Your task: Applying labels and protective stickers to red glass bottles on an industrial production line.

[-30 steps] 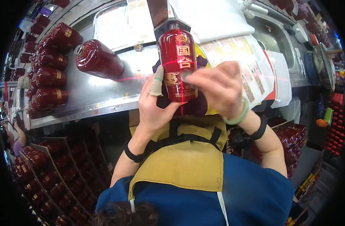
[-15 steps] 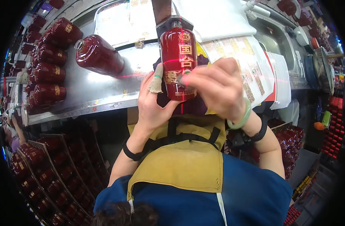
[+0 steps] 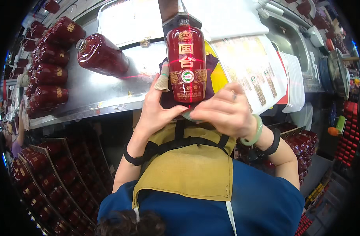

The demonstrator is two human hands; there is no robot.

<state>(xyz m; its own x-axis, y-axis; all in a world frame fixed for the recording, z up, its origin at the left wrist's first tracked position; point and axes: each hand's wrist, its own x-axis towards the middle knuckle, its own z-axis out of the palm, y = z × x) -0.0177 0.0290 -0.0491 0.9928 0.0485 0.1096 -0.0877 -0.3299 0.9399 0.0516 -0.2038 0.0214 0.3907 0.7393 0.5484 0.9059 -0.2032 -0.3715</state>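
A dark red bottle [image 3: 186, 63] with gold and green label work stands upright on a dark cloth at the front of the steel bench [image 3: 93, 92]. My left hand [image 3: 158, 106] cups its lower left side, a taped finger raised beside it. At the bottle's base, my right hand [image 3: 225, 112], with a green bangle on the wrist, pinches something small with its fingertips. A thin red laser line crosses the bottle's lower label and the bench.
Another red bottle [image 3: 102, 55] lies on its side at left, behind it a row of several more [image 3: 50, 67]. Sheets of printed labels [image 3: 254, 74] lie to the right. Crates of red bottles [image 3: 42, 188] stand below the bench. Another person's arm [image 3: 19, 133] shows far left.
My right hand has slid down from the bottle's right side to its base. The bottle now shows its whole front label. My left hand stays beside it.
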